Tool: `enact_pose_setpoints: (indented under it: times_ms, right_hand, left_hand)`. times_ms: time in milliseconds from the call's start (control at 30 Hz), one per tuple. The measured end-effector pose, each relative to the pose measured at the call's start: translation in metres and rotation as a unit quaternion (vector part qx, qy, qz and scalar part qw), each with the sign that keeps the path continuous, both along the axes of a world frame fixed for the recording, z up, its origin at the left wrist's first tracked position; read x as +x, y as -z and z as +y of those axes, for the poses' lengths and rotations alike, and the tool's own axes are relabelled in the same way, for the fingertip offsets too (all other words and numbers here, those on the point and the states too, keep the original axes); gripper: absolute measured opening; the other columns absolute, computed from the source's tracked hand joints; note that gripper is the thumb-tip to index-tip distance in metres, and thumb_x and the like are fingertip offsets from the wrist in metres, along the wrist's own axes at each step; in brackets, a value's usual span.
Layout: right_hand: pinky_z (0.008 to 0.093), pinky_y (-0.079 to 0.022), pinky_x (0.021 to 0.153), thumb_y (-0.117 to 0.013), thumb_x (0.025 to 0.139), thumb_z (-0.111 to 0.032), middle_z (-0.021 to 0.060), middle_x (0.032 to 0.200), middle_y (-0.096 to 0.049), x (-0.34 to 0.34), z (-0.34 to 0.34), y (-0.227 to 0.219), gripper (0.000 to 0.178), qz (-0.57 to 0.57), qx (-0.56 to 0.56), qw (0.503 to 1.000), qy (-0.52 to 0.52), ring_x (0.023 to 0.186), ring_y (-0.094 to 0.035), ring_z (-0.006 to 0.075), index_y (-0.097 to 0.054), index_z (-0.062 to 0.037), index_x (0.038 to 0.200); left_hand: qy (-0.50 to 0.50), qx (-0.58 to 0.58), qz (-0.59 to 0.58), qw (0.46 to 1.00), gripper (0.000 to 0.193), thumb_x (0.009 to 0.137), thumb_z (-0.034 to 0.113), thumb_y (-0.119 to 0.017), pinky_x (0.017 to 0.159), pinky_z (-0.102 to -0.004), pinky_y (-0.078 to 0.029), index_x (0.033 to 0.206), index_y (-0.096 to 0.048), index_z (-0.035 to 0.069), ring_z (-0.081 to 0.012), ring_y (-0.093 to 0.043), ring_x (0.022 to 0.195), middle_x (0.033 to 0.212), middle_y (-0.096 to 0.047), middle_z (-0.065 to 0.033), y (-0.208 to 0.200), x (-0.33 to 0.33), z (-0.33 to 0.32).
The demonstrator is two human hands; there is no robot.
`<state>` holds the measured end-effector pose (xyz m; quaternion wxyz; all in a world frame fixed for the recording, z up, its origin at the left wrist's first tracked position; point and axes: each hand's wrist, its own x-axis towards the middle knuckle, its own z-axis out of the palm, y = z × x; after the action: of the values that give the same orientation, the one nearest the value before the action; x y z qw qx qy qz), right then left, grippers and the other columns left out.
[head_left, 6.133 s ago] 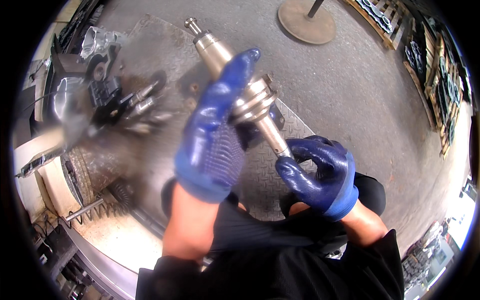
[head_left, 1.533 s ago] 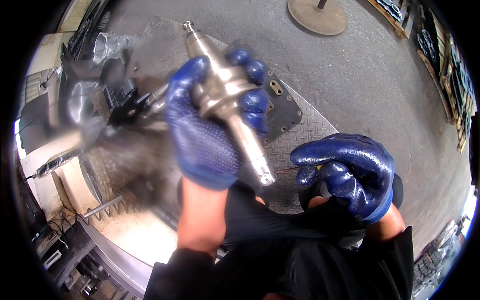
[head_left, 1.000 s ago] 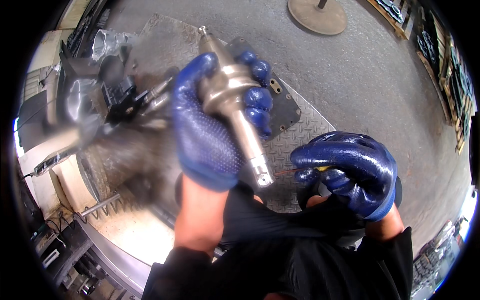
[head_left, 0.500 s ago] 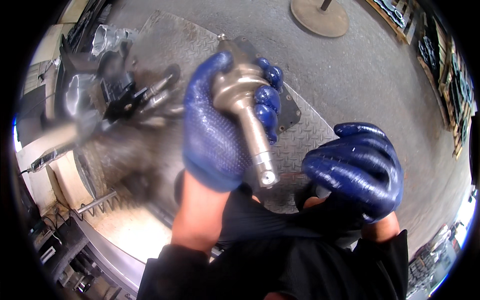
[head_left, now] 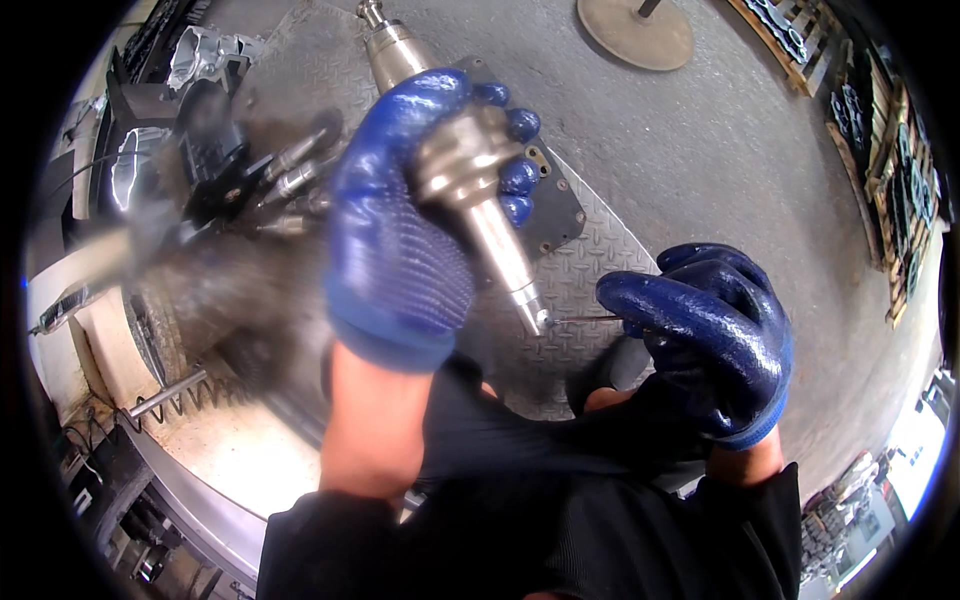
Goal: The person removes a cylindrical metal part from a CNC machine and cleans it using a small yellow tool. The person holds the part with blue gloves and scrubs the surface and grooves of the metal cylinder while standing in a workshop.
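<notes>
My left hand (head_left: 405, 215), in a blue coated glove, is wrapped round the thick collar of a stepped metal shaft (head_left: 503, 255). The shaft slants from the upper left down toward the middle, its narrow end nearest me. My right hand (head_left: 705, 340), gloved in shiny dark blue, is closed in a pinch. From its fingertips a thin dark rod (head_left: 583, 319) points left and reaches the hole at the shaft's narrow end; whether its tip is inside I cannot tell. The rest of the rod is hidden in the glove.
Beyond the shaft a dark flat plate (head_left: 560, 205) with holes lies over the diamond-tread floor plate (head_left: 600, 260). At left stand blurred metal fittings (head_left: 295, 180) and a pale machine with a coiled spring (head_left: 205, 395). A round stand base (head_left: 640, 35) and wooden pallets (head_left: 880, 180) are farther off.
The shaft and my left hand have shifted up and left, showing more of the shaft's far end. The thin rod now shows between my right fingertips and the shaft's near end.
</notes>
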<state>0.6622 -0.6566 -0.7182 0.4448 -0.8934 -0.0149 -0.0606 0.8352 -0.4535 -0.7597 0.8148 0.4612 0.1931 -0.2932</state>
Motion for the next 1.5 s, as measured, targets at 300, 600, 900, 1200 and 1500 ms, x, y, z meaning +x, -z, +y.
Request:
enact_pose_setpoints:
  times_ms: [300,600,900,1200,1500]
  right_hand:
    - [0.0511,-0.051,0.104,-0.070,0.088,-0.032,0.0078,0.107,-0.075,-0.005,0.002,0.004,0.052,0.037,-0.027,0.999,-0.002,0.106,-0.070,0.0330,-0.073,-0.0167,0.138]
    - [0.0540,-0.049,0.111,-0.070,0.091,-0.031,0.0079,0.122,-0.073,-0.014,0.003,0.007,0.050,0.074,-0.032,0.997,-0.007,0.122,-0.065,0.0347,-0.072,-0.0212,0.140]
    - [0.0500,-0.052,0.105,-0.074,0.086,-0.026,0.0049,0.112,-0.073,-0.006,0.004,0.003,0.050,0.046,-0.096,0.994,-0.016,0.113,-0.068,0.0306,-0.074,-0.0241,0.136]
    - [0.0447,-0.055,0.095,-0.079,0.082,-0.026,0.0006,0.100,-0.072,0.007,0.011,-0.002,0.050,-0.003,-0.138,0.990,-0.036,0.096,-0.071,0.0246,-0.076,-0.0243,0.131]
    - [0.0434,-0.055,0.082,-0.087,0.065,-0.029,0.0057,0.086,-0.073,0.002,0.009,0.010,0.061,0.013,-0.094,0.995,-0.013,0.082,-0.072,0.0317,-0.079,-0.0086,0.122]
  left_hand:
    - [0.004,0.008,-0.020,1.000,0.052,0.101,0.031,-0.069,0.080,-0.0334,-0.067,0.139,-0.058,-0.002,-0.0259,-0.074,0.094,0.123,-0.068,-0.0213,0.000,-0.008,0.005]
    - [0.007,0.009,-0.030,0.999,0.053,0.102,0.028,-0.070,0.088,-0.0341,-0.066,0.146,-0.054,0.002,-0.0254,-0.073,0.102,0.130,-0.065,-0.0198,-0.001,-0.011,0.007]
    - [0.013,0.006,-0.036,0.999,0.057,0.102,0.024,-0.071,0.096,-0.0348,-0.065,0.153,-0.051,0.007,-0.0249,-0.072,0.111,0.137,-0.063,-0.0183,-0.005,-0.016,0.007]
    - [0.006,-0.034,-0.007,0.999,0.067,0.101,0.022,-0.073,0.095,-0.0339,-0.066,0.160,-0.044,0.011,-0.0243,-0.070,0.116,0.142,-0.059,-0.0185,-0.017,-0.013,-0.006]
    - [0.064,-0.084,-0.166,0.981,0.062,0.100,0.028,-0.075,0.095,-0.0316,-0.065,0.155,-0.052,0.009,-0.0194,-0.066,0.124,0.143,-0.062,-0.0150,0.025,-0.014,0.010]
